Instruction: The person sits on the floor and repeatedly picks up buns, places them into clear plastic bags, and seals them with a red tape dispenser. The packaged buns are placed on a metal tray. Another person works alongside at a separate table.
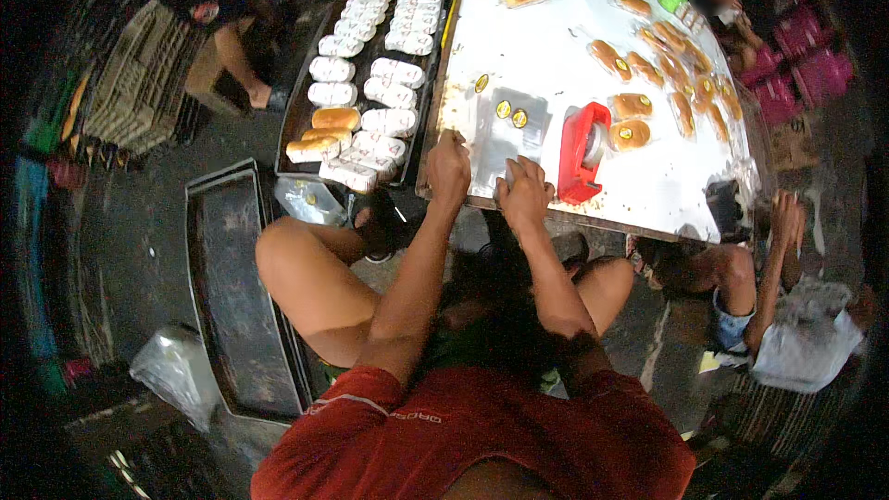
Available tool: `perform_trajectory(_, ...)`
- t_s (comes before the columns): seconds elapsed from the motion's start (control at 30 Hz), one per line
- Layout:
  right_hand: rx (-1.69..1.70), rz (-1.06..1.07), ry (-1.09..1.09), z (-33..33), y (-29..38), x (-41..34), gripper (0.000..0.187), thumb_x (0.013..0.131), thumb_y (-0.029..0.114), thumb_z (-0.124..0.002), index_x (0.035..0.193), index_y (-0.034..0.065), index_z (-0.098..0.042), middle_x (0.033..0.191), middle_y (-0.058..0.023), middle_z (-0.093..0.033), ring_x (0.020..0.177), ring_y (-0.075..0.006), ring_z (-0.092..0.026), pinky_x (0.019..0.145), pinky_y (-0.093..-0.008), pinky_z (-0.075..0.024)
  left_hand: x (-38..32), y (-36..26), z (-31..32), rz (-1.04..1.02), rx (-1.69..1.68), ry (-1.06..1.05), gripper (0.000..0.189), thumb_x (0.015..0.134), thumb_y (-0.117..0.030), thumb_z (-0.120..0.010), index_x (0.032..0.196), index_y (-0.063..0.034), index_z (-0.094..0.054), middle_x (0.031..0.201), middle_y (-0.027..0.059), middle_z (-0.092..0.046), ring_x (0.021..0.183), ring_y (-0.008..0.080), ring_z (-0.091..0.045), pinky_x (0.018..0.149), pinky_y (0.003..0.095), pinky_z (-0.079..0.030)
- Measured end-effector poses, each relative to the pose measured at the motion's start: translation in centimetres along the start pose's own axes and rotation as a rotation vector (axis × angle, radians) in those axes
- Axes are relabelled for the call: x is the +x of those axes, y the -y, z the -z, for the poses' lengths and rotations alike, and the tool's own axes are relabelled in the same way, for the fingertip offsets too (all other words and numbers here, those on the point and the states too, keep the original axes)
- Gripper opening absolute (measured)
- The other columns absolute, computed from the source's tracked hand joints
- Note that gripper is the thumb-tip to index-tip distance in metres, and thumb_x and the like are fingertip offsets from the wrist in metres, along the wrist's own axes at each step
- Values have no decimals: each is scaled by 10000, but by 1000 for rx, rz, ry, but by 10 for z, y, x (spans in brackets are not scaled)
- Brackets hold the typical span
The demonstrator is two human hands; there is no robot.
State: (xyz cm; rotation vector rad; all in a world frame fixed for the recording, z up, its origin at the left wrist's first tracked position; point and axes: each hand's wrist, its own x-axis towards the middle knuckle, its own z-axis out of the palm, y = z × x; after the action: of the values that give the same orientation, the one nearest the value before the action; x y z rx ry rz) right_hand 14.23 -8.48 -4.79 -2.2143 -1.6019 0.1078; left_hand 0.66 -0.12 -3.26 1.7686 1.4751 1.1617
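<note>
A stack of clear plastic bags (510, 142) with yellow round stickers lies on the white tabletop before me. At its near end, my right hand (526, 196) has its fingers curled over the plastic and appears to pinch it. My left hand (450, 170) is closed near the table's left front corner; whether anything thin is inside is hidden. Just right of my right hand stands a red tape dispenser (582, 153) with a roll of clear tape. Left of the table, a dark baking tray (295, 118) carries rows of buns in printed white paper (389, 123) and a few bare-topped buns (335, 118).
Bagged buns (632, 105) with yellow stickers lie across the table's right side. Another dark tray (233, 278) leans beside my left knee. Co-workers sit left, at far right, and near right, where a person's hands (785, 219) show. Stacked crates (139, 76) stand at left.
</note>
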Motion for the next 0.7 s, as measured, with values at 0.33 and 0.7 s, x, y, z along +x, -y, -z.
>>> perform_trajectory(0.33, 440, 649, -488, 311, 72, 67, 373, 864, 184, -696, 1186, 16, -611, 1149, -121, -663, 1110, -257, -606, 964, -401, -461, -2, 23, -35, 208, -161, 159, 289, 977, -260, -490, 918, -23, -643, 865, 223, -671, 854, 433, -634, 769, 502, -475)
perform_trajectory(0.7, 172, 683, 41, 285, 88, 72, 518, 843, 287, -707, 1258, 22, -546, 1198, -145, -635, 1123, -313, -603, 938, -458, -481, -12, 43, -31, 299, -117, 14, 258, 907, -287, -556, 876, -62, -678, 874, 163, -694, 865, 394, -654, 780, 493, -497)
